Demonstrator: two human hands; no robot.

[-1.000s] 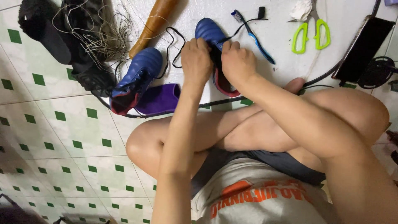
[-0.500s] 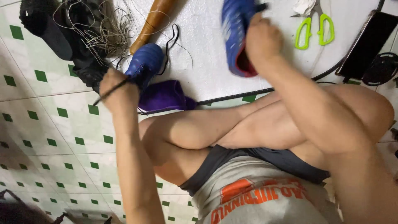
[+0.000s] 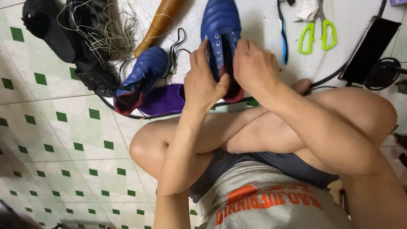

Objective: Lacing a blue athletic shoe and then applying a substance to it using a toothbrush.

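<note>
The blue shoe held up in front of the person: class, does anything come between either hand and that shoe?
Nothing visible does. The left hand and the right hand both grip the blue shoe directly at its opening, one on each side. The second blue shoe and the loose black lace lie apart on the floor.

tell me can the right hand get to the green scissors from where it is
Probably yes: the green scissors lie on open floor beyond the right hand with nothing between, but that hand grips the blue shoe and must release it first.
</note>
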